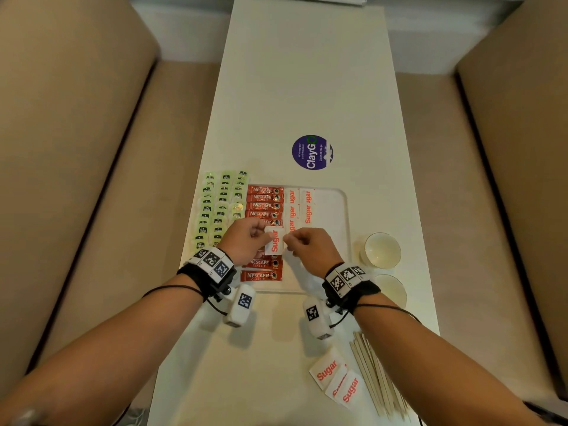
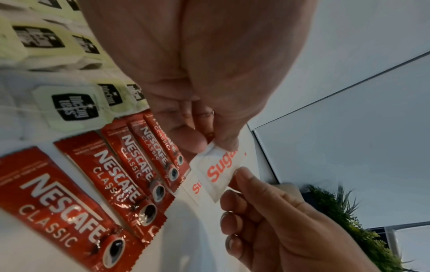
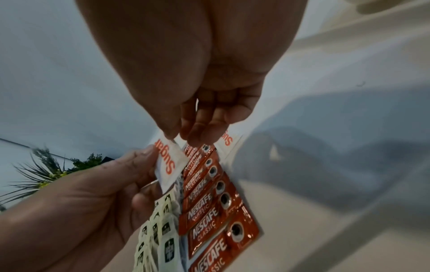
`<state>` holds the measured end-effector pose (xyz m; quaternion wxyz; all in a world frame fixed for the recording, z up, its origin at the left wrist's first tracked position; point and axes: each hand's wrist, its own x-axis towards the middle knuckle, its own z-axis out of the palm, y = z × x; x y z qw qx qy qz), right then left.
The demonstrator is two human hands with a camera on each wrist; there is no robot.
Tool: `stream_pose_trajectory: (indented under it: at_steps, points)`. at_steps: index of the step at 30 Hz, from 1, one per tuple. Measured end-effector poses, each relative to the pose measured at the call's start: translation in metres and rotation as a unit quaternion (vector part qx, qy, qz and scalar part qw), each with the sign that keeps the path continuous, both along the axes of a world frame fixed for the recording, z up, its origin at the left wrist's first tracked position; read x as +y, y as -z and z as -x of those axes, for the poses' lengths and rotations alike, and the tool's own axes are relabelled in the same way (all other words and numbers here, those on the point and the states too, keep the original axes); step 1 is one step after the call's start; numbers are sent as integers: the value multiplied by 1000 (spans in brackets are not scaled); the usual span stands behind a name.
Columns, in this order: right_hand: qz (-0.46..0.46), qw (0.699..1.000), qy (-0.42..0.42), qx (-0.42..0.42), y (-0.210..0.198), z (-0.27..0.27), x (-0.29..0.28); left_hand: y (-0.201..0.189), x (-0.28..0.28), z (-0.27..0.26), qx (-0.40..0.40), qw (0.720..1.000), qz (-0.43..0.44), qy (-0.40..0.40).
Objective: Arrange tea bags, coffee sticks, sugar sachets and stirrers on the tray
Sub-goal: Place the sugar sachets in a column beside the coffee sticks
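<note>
2 hands share 1 sachet point(image 1: 274, 241): the left hand point(image 1: 246, 239) pinches one edge between thumb and curled fingers, the right hand point(image 1: 310, 245) nips the opposite edge with its fingertips point(image 3: 197, 136). It hangs just above the tray point(image 1: 338, 210), over the coffee sticks point(image 1: 264, 198). Light, thin and limp, it likely bends; edges seem the best hold. Stirrers point(image 1: 378, 379) lie off-tray.

A purple round sticker point(image 1: 312, 152), two cups point(image 1: 382, 249), perhaps paper, on the table point(image 1: 307, 87).
</note>
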<state>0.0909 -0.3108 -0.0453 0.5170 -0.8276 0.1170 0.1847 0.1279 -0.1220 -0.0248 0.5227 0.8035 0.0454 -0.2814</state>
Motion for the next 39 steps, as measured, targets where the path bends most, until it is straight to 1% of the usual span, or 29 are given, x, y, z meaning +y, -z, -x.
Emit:
stream_pose_trajectory:
  at_steps: [5,9,13,15,17,20,23,28,31,39]
  points:
    - [-10,1000,11,-7,1,8,-4,-1,-10,1,3,1000,9,-4]
    - [11,1000,12,-7,3,7,-10,3,-15,2,-13,1000,-3,19]
    - [20,1000,23,6,3,0,-21,9,-19,2,-35,999,-26,16]
    - [46,998,40,16,3,-8,-29,10,-17,3,-45,998,-45,22]
    - [81,995,47,28,6,-16,-37,14,-14,4,-58,994,-80,51]
    - [130,989,38,53,11,-26,-45,19,-11,6,-86,984,-133,80]
    - [163,983,35,72,16,-32,-47,22,-15,1,-95,979,-156,92]
    - [166,981,52,86,19,-35,-47,32,-29,-14,-102,972,-169,123]
    - [168,980,56,87,19,-36,-46,38,-38,-23,-105,970,-180,125]
    - [184,978,51,83,20,-38,-44,48,-49,-36,-125,962,-189,155]
